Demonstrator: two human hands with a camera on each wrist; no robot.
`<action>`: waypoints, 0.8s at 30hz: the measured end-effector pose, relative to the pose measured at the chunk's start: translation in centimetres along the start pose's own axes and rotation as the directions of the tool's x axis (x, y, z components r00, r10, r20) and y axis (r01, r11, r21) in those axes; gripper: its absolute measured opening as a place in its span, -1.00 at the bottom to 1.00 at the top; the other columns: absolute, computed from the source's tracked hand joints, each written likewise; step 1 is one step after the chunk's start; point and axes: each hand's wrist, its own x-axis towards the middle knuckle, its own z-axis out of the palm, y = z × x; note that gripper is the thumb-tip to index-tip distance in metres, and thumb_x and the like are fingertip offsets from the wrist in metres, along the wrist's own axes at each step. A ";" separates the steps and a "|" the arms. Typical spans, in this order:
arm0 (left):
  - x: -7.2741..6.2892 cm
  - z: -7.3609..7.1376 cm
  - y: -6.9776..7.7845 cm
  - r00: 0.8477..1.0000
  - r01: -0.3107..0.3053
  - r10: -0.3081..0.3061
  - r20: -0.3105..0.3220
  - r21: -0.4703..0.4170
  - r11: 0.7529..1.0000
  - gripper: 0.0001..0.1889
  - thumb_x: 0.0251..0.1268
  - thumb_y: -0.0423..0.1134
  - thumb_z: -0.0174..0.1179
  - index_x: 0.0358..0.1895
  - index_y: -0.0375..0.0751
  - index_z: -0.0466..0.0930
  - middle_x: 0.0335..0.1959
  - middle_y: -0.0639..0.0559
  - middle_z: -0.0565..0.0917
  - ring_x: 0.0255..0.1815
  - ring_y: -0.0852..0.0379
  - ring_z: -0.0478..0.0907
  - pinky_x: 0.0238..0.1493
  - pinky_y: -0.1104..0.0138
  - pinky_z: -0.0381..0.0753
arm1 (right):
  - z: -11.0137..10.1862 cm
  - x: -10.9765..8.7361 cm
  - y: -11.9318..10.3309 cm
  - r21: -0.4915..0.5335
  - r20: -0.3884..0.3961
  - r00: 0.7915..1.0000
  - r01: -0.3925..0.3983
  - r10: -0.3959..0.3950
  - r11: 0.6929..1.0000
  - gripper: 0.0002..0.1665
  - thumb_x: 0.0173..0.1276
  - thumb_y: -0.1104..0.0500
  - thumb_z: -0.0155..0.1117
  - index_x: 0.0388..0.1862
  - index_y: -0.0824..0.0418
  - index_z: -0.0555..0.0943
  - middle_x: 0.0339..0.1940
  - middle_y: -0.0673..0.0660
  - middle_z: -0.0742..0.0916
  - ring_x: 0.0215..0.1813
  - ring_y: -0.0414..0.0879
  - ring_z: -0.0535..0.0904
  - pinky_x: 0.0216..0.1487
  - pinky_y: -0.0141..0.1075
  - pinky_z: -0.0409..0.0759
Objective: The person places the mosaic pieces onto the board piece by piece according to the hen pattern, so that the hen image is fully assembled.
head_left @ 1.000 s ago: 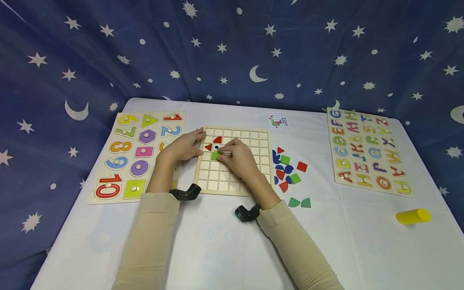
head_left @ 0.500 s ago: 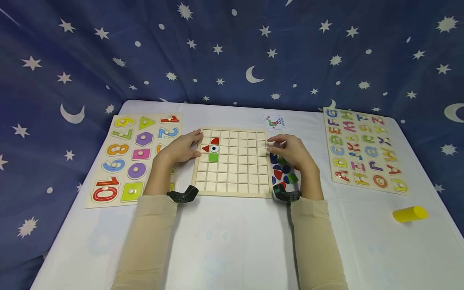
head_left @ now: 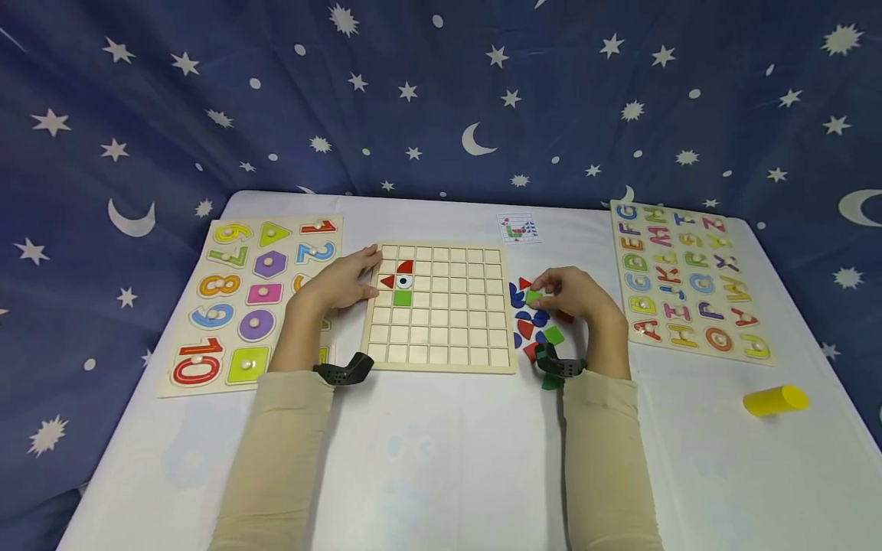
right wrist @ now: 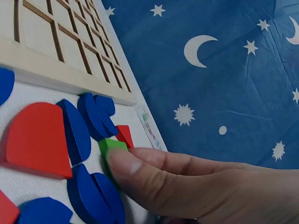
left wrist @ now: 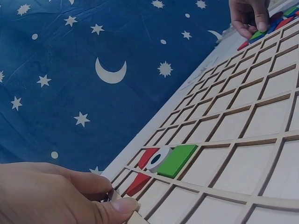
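Your left hand (head_left: 336, 284) pinches left edge of grid board (head_left: 449, 317), board lying rightward. Just off board's right edge: green square (head_left: 534, 297), no long axis, gripped between thumb and finger of your right hand (head_left: 576, 294), nearer one.

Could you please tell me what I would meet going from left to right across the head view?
Multicoloured number-and-shape board, left grip, pale wooden grid board, green square piece, right grip, pale board of coloured letters, yellow cylinder.
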 end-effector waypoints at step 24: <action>0.0 0.0 -0.2 1.000 -0.010 0.009 0.010 0.007 1.000 -0.25 0.29 -0.26 0.19 0.50 -0.15 0.05 0.57 0.00 -0.08 0.58 -0.05 -0.16 0.54 0.05 -0.05 | 0.0 0.1 -0.5 -0.003 -0.031 0.998 -0.054 0.054 0.999 -0.67 0.23 0.12 0.36 -0.04 0.17 0.60 -0.13 0.17 0.57 -0.07 0.04 0.43 -0.08 -0.24 0.45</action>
